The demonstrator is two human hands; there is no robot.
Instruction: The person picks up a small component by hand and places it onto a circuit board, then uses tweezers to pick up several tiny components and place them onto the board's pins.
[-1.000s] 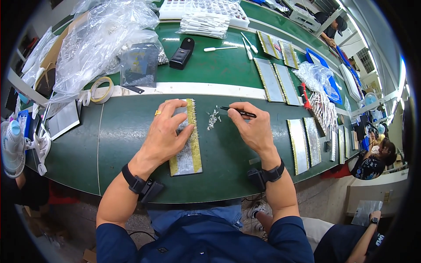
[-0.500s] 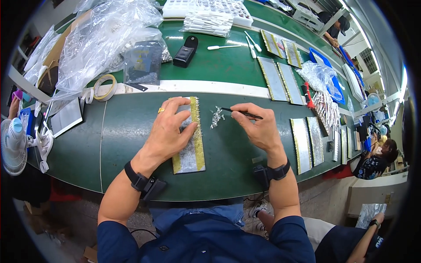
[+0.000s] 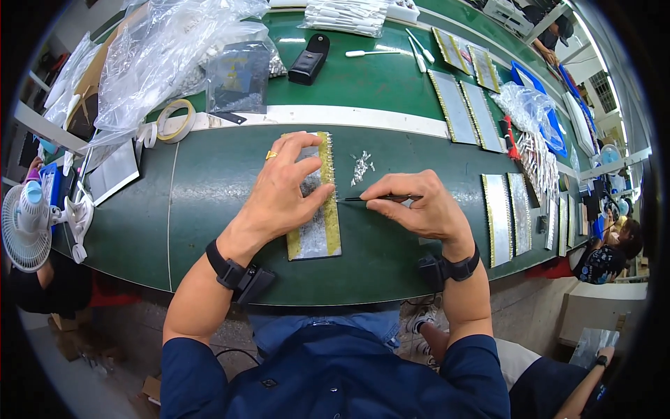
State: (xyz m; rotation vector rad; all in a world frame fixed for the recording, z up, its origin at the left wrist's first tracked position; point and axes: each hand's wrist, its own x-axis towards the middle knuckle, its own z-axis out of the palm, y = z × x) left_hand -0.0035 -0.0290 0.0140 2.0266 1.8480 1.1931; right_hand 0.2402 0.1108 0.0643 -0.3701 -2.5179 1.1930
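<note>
Under my left hand (image 3: 285, 185) lies a flat rectangular panel (image 3: 314, 241), silver-grey in the middle with yellow borders. Small metal tabs line its right edge. My left hand holds the panel down, fingers curled over its far part and the thumb near the right edge. A slim pair of black tweezers (image 3: 380, 198) is pinched in my right hand (image 3: 426, 202). Its tip reaches the tabs beside my left thumb; whether it grips a piece is too small to tell. Just beyond the tweezers, a little pile of small silvery pieces (image 3: 361, 167) sits on the green table (image 3: 398, 269).
Similar panels (image 3: 498, 220) lie at right, with more (image 3: 464, 112) farther back. Behind are a black pouch (image 3: 309, 61), white droppers (image 3: 372, 53), plastic bags (image 3: 167, 66) and a tape roll (image 3: 176, 121). A fan (image 3: 28, 227) stands left. Other people work at right.
My right hand has brought the tweezers from the pile of silvery pieces toward me, to the panel's right edge. My left hand stays on the panel. The whole view has shifted slightly.
</note>
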